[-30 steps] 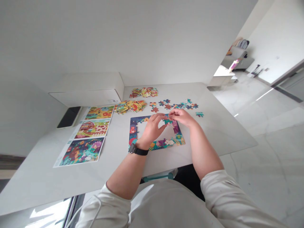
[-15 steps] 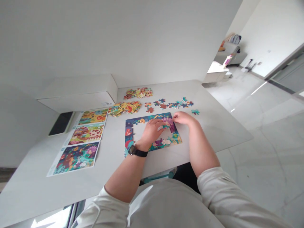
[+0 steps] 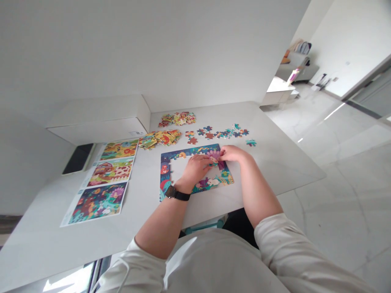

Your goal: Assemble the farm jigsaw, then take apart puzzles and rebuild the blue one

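**Left hand [image 3: 195,169] and right hand [image 3: 232,154] meet at one puzzle piece [image 3: 214,160]**

The right hand pinches the piece; the left hand's fingers curl beside it, its grip unclear. Both are over the part-built jigsaw border [image 3: 166,179]. Left of that border lie three picture sheets [image 3: 110,172]; beyond it, two heaps of pieces [image 3: 160,139] and scattered loose pieces [image 3: 220,134], all on the white surface [image 3: 275,154].

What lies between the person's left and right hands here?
In the head view, a small puzzle piece lies between the left hand and the right hand, above the border of the puzzle.
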A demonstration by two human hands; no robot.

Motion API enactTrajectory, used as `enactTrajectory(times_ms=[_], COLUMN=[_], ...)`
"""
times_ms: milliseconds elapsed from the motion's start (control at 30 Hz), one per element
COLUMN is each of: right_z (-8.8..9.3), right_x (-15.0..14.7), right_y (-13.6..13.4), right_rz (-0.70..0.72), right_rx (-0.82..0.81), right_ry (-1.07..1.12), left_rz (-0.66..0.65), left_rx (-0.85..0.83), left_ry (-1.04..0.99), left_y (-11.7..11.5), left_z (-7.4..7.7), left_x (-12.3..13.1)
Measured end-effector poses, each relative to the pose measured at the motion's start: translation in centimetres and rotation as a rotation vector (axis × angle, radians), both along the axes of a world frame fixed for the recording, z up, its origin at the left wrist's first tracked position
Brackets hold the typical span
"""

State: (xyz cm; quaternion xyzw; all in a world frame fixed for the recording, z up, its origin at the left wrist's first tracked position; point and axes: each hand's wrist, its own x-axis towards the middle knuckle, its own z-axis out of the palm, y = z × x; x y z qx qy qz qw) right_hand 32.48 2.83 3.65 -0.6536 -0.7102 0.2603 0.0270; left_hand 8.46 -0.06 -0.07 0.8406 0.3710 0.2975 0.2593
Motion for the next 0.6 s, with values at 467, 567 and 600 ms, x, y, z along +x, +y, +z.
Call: enactTrajectory(times_ms=[467,567,600], right_z=[-0.16,-0.11,-0.07], right_x=[-0.28,-0.43,-0.5], right_y=[0.05,0.03,0.01], right_rz=[0.034,0.026,0.021], right_rx=[-0.037,-0.033,-0.03], right_ry=[-0.123,-0.132,-0.135], left_rz=[0.04,0.041,0.04], left_rx=[0.113,0.101,0.1], left_ry=[0.296,0.317,0.315], left_y=[-0.56,-0.59,-0.57], left_z=[0.73,0.71,0.71], left_x=[0.02,-0.12,-0.21])
